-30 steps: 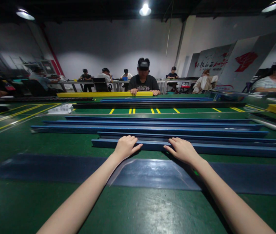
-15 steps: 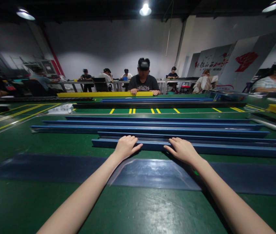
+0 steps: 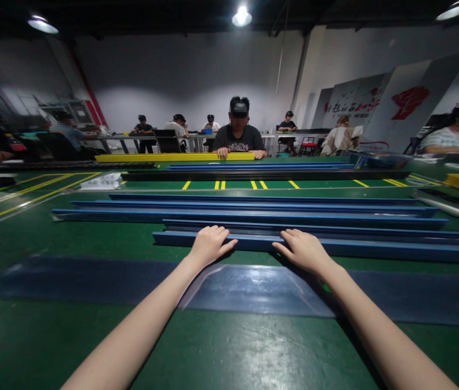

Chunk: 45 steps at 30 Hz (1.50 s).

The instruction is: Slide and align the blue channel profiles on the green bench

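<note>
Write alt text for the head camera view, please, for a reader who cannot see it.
The left hand and right hand rest on the nearest blue rail, one of several lying across a green table. Opposite, a person touches a yellow rail.

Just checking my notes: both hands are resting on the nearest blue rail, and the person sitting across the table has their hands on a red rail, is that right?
Not quite. In the head view the left hand and right hand do rest on the nearest blue rail, but the person across the table has their hands on a yellow rail, not a red one.
</note>
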Tool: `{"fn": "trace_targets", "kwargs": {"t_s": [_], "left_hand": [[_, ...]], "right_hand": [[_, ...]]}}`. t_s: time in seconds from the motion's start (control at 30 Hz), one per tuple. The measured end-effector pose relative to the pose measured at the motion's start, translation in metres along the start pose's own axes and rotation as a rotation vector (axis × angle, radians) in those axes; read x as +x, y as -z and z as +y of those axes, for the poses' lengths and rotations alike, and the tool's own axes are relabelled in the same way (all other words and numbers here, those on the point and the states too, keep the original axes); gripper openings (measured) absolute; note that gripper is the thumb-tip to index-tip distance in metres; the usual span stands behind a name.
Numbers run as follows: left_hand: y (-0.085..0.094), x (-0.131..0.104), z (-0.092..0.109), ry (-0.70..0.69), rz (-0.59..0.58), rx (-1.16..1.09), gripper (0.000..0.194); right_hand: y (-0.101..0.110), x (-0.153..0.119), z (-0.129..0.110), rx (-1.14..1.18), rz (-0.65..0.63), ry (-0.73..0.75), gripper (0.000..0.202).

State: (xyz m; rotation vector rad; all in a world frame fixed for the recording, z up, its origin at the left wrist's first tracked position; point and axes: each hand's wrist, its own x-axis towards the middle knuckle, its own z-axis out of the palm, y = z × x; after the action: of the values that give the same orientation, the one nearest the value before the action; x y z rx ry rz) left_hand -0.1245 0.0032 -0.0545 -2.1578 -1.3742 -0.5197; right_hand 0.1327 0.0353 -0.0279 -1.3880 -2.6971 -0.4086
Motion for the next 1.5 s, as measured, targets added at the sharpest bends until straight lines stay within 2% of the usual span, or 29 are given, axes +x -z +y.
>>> {"fn": "trace_targets", "kwargs": {"t_s": [1.5], "left_hand": [[0.0007,-0.0004,-0.0006,-0.001,-0.002,0.007,0.04]], "right_hand": [[0.001,0.0,-0.0004,0.011,-0.014,-0.007,0.047]]}}
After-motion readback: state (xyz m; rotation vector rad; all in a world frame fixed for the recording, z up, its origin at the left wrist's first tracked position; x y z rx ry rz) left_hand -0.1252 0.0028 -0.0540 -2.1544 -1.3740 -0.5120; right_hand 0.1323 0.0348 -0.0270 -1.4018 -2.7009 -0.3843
